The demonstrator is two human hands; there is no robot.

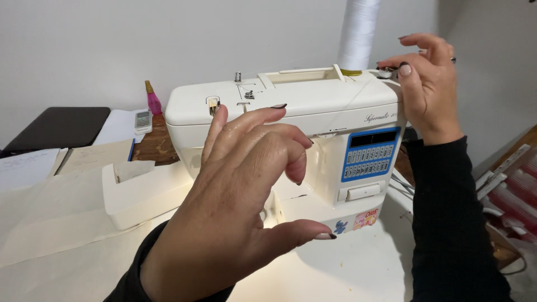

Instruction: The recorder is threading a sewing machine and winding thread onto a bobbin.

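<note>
A cream sewing machine [313,103] with a blue keypad panel [369,154] stands on the white table [347,268]. A tall white thread spool [358,33] sits upright on its top at the back right. My right hand [428,84] is at the machine's top right corner, thumb and fingertips pinched on a small metal bobbin [386,71]. In front of the machine's face my left hand [240,190] is raised, fingers spread and curled, thumb pointing right, with nothing visible in it. Whether a thread runs between its fingers cannot be told.
A detached cream machine part [140,190] lies left of the machine on pale paper. Behind are notebooks [89,156], a small remote [143,120], a pink bottle [153,100] and a dark case [61,126]. A clear organiser box [512,184] stands at the right.
</note>
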